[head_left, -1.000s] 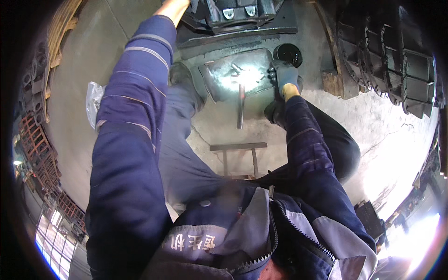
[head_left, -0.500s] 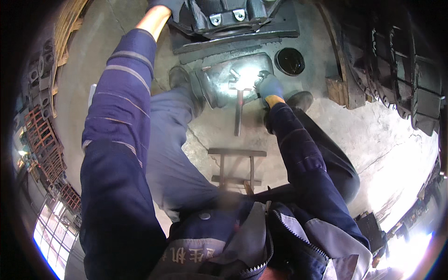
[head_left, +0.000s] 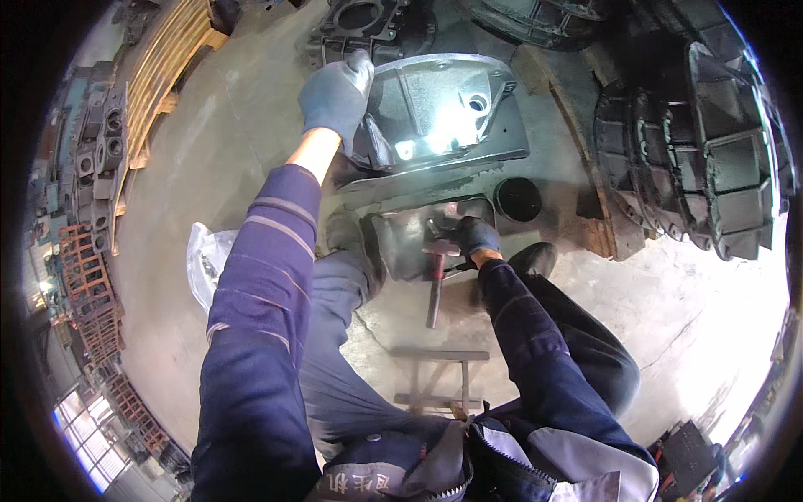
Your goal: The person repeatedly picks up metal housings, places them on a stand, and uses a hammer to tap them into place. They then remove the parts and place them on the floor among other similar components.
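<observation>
My left hand (head_left: 336, 96), in a grey-blue glove, is closed on the upper left edge of a dark metal casting (head_left: 418, 100). The casting has a curved rim and a round hole, and rests on a dark slab (head_left: 498, 151). My gloved right hand (head_left: 478, 238) is low over a shallow metal tray (head_left: 393, 259), its fingers curled. Whatever they hold is too dark to make out. Beside that hand a hammer (head_left: 437, 284) lies across the tray, its handle toward me. A dark tool shows partly near the fingers.
Right of the tray stands a round black container (head_left: 518, 200). Large ribbed castings (head_left: 694, 159) rest on wooden timbers (head_left: 615, 238) at the right. A small stool-like frame (head_left: 439, 356) is between my legs. Clear plastic (head_left: 207, 259) lies left, below a wooden pallet (head_left: 171, 67).
The view has shifted, so more of the casting shows, and its face has turned into view. The bright light has moved from the tray onto the casting. My right hand remains by the hammer.
</observation>
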{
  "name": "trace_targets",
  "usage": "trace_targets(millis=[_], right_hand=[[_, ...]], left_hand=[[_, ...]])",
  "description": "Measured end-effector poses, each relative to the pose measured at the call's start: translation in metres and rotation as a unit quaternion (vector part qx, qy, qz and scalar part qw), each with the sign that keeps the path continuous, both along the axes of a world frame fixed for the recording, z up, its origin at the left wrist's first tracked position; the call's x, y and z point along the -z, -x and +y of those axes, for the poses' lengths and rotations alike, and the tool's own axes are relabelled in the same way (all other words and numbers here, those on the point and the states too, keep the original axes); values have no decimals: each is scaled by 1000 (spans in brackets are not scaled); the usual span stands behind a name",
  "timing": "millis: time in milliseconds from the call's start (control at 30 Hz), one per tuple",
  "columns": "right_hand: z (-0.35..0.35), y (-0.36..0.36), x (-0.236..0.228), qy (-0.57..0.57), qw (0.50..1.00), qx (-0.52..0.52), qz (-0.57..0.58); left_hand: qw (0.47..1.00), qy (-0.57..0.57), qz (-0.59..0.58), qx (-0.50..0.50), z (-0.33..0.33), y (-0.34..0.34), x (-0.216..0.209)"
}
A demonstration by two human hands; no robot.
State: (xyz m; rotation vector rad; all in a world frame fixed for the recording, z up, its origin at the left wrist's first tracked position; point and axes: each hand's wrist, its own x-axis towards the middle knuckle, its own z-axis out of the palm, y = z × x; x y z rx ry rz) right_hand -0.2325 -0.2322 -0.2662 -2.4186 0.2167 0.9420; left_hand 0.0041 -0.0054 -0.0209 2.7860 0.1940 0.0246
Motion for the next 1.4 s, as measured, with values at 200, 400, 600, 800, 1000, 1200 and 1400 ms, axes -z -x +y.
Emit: trace_targets(millis=[200,400,600,800,1000,1200,1400], right_hand=[[-34,-29,-66,82,958,-213,-175],[-60,-60,-251,-149,916,99,-358],[-31,-37,-361,-146,862,-9,-486],[-12,-24,-370,-225,862,105,-442],[-11,-42,-370,-281,833,119,-461],[-18,-57,-364,-205,840,50,-499],[-28,-55,-363,-140,850,-2,-508]], left_hand=[[999,26,16,40,-5,6,-23],[972,134,-134,143,-24,62,-78],[779,503,51,372,-47,153,-102],[721,620,133,280,-48,161,-105],[658,706,157,207,-54,158,-103],[621,752,156,156,-59,156,-102],[663,715,161,151,-58,150,-90]])
